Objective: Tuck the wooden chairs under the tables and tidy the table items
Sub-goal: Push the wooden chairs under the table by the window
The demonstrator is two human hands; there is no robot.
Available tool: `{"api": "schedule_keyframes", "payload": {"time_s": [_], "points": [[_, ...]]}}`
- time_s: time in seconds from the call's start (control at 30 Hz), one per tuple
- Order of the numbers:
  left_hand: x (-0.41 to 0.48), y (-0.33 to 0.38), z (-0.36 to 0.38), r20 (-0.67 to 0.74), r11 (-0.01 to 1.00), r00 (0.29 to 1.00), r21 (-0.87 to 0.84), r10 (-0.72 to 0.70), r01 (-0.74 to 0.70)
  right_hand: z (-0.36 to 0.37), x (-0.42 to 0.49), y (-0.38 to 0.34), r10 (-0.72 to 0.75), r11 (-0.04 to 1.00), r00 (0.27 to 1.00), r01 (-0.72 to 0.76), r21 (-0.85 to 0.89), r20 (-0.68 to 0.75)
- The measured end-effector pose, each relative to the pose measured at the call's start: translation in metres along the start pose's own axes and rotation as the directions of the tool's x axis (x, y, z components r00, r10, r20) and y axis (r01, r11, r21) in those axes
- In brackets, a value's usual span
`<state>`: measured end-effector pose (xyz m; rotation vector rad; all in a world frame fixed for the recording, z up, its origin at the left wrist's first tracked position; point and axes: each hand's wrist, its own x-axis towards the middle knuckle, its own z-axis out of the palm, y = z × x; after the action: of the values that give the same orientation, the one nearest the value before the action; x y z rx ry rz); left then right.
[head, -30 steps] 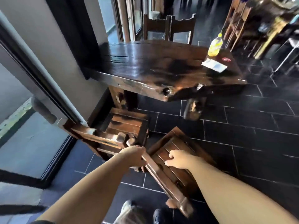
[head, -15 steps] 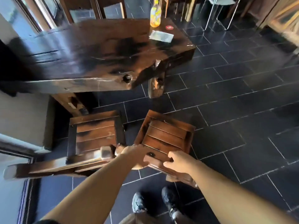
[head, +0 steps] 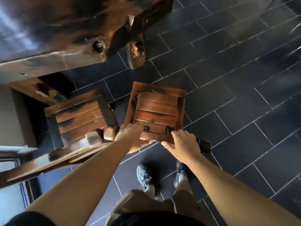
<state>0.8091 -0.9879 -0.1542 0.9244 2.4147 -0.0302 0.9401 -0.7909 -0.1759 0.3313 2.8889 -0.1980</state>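
Note:
Straight below me stands a dark wooden chair (head: 157, 108) with a slatted seat, on the tiled floor in front of the table. My left hand (head: 130, 136) grips the left end of its backrest top rail, and my right hand (head: 183, 144) grips the right end. A second wooden chair (head: 78, 116) stands beside it on the left, its front close to the table's underside. The thick dark wooden table (head: 65, 35) fills the upper left, with one leg (head: 136, 49) ahead of the held chair. The table's items are out of view.
Dark rectangular floor tiles (head: 236, 95) spread to the right and ahead. A wall and a glass door frame (head: 14, 154) lie at the left. My two shoes (head: 145, 178) stand just behind the held chair.
The view has tipped down, so the bottle and card on the table have left the frame. The held chair has swung square to the table. Both hands keep their grip on its backrest.

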Motion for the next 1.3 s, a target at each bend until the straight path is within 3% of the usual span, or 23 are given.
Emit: {"api": "schedule_keyframes", "payload": {"time_s": [0.07, 0.2, 0.33, 0.57, 1.3], "points": [[0.002, -0.002, 0.014, -0.045, 1.000, 0.999, -0.002, 0.000, 0.000, 0.009, -0.001, 0.001, 0.021, 1.000, 0.998, -0.019, 0.021, -0.067], [0.002, -0.009, 0.040, -0.281, 1.000, 0.959, 0.008, 0.022, -0.021, 0.022, -0.001, -0.002, 0.035, 0.999, 0.989, -0.035, -0.001, -0.143], [0.008, -0.012, 0.055, -0.472, 0.999, 0.881, 0.023, 0.038, -0.030, 0.034, 0.001, -0.002, 0.045, 0.999, 0.968, -0.042, 0.015, -0.248], [0.013, -0.010, 0.064, -0.663, 0.999, 0.747, 0.010, 0.042, -0.047, 0.039, 0.004, 0.000, 0.054, 0.998, 0.926, -0.045, 0.035, -0.375], [0.017, -0.003, 0.064, -0.673, 0.993, 0.732, -0.107, -0.105, 0.045, 0.041, 0.016, 0.011, -0.020, 0.998, 0.891, 0.047, 0.048, -0.454]]}}
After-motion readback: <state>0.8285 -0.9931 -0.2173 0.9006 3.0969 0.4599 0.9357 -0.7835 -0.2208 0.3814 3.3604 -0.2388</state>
